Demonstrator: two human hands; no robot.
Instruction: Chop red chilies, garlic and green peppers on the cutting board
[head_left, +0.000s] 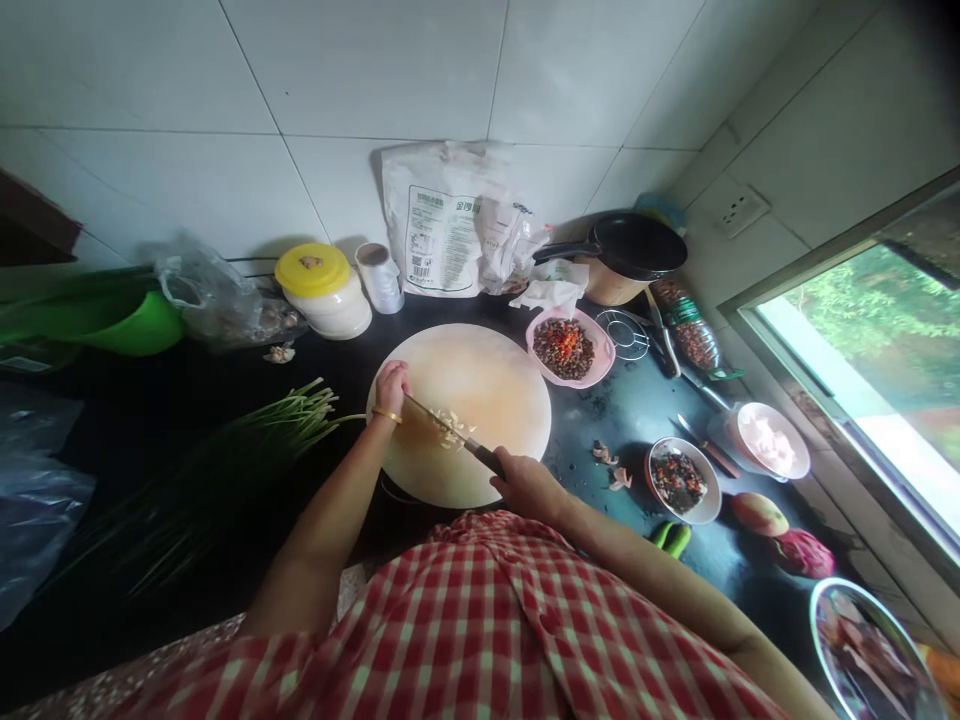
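Note:
A round pale wooden cutting board (487,370) lies on the dark counter. A small heap of chopped pale pieces (452,430) sits near its front. My right hand (525,485) is closed round the dark handle of a knife (442,425), whose blade lies across the heap. My left hand (391,385), with a gold bangle at the wrist, rests with curled fingers on the far end of the blade at the board's left edge.
Green scallions (285,420) lie left of the board. A pink bowl of chopped chilli (570,348), a white bowl (682,480), a lidded tub (322,290), a bag (442,220), a pan (630,245) and garlic skins (611,465) surround it.

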